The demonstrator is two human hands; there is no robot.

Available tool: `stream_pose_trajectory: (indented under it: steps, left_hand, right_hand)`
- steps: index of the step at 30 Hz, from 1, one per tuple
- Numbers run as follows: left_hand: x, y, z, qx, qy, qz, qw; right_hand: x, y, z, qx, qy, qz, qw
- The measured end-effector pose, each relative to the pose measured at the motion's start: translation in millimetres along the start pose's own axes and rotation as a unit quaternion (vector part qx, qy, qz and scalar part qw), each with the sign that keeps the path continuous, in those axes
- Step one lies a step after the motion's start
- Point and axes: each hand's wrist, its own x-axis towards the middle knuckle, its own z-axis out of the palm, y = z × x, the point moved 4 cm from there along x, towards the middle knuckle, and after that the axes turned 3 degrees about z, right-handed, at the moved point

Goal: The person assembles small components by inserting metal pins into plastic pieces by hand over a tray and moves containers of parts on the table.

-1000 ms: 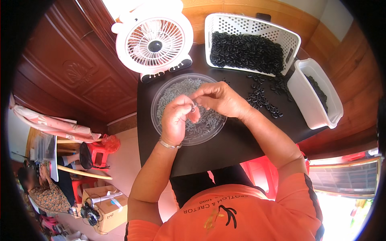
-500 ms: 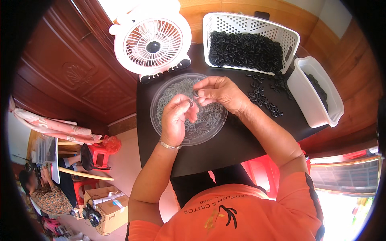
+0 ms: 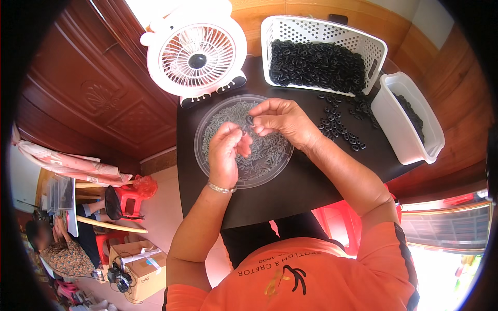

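A small black ring (image 3: pixel 250 120) is pinched in the right hand (image 3: pixel 284 120) and a dark piece (image 3: pixel 244 132) (its exact shape cannot be told) in the left hand (image 3: pixel 224 153). Both are held above a clear round tub (image 3: pixel 258 183) of grey pieces (image 3: pixel 262 159). To the tub's right, loose black rings (image 3: pixel 332 121) are scattered before a white basket (image 3: pixel 337 34) heaped with more.

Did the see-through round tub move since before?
No, the clear round tub hasn't shifted any way, judged by the left edge of the black tabletop.
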Motion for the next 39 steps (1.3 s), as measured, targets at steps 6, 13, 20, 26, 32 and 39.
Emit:
stream_pose_trajectory:
  steps: [6, 13, 20, 26, 32, 39]
  left_hand:
    - [-0.4, 0.1, 0.4, 0.021, 0.037, -0.009, 0.999]
    - [-0.5, -0.2, 0.6, 0.042, 0.044, -0.009, 0.998]
    - [-0.6, -0.7, -0.2, 0.067, 0.031, -0.003, 0.997]
    - [-1.3, -4.6, 1.8, 0.066, 0.035, 0.008, 0.997]
    - [-4.4, -3.2, 1.6, 0.043, 0.056, 0.028, 0.997]
    - [-4.5, -7.9, 2.3, -0.006, 0.083, 0.01, 0.996]
  right_hand:
    - [-0.2, 1.6, 2.7, -0.019, -0.011, -0.014, 1.0]
    - [-2.4, -1.0, 4.1, -0.041, -0.01, -0.028, 0.999]
    - [-3.4, -2.2, 8.7, -0.076, -0.013, -0.04, 0.996]
    - [-8.5, -2.8, 12.1, -0.16, 0.016, -0.088, 0.983]
    - [-8.2, 2.5, 19.8, -0.181, 0.016, -0.101, 0.978]
    - [-10.0, 4.4, 29.2, -0.239, 0.027, -0.153, 0.959]
